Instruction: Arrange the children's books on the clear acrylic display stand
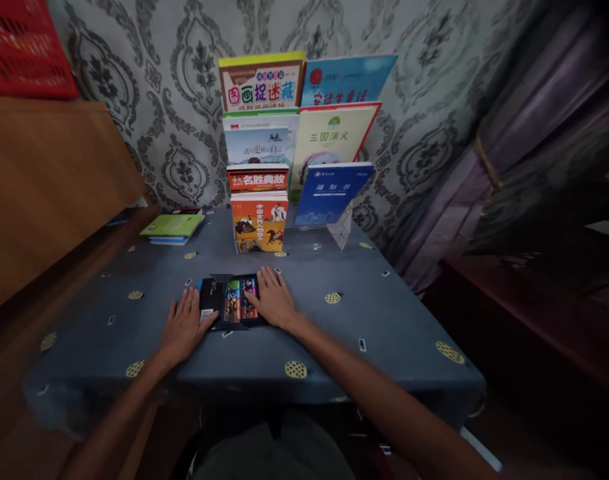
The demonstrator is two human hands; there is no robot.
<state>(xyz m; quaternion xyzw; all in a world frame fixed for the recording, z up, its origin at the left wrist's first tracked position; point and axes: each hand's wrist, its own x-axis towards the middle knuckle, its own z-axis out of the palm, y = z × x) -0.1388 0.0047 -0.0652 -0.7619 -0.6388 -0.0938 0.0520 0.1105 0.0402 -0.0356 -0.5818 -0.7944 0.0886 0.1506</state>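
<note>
The open book [230, 301] lies flat on the table [334, 340], between my hands. My left hand [184, 323], open, touches its left side; my right hand [277, 300], also open, rests over its right edge. Light, even pressure at both margins should hold it level. Count: two hands, one open book, seven displayed books [329, 137]; side pile [171, 227], number unclear.

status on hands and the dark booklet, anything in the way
Left hand open, on left edge of dark booklet; right hand open, on its right edge. Booklet open on tablecloth. Upright books behind, not touching it.
</note>
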